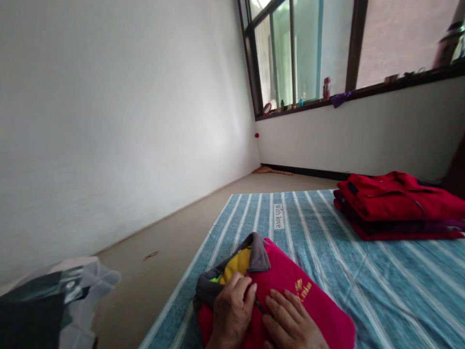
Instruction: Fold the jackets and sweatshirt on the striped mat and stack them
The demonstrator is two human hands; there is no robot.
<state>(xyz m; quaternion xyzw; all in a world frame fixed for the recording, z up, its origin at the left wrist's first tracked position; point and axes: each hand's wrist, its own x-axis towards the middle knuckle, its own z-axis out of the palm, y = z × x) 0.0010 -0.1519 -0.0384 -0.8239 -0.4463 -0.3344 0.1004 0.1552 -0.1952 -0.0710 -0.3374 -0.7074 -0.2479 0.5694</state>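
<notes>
Right under the person's fingers lies a folded crimson jacket [319, 310], flat on a striped blue cloth [378, 291]. I see the left hand [228, 312] curled on the jacket's front just below its grey collar [259, 258], thumb drawn in close to the forefinger; whether they pinch any fabric I can't tell from here. The right hand [294, 320] rests flat beside it, fingers stretched out and slightly spread, with a gold emblem [303, 289] just beyond their tips. Yellow lining [238, 262] shows inside the collar, just beyond the left fingers. Farther ahead of both hands is a "With love" label [278, 216] on the cloth. Well apart from the right fingers, out to their right and beyond, sits a stack of folded red clothes [399, 198]; off to the left of the left fingers is a clear plastic bag [103, 281].
</notes>
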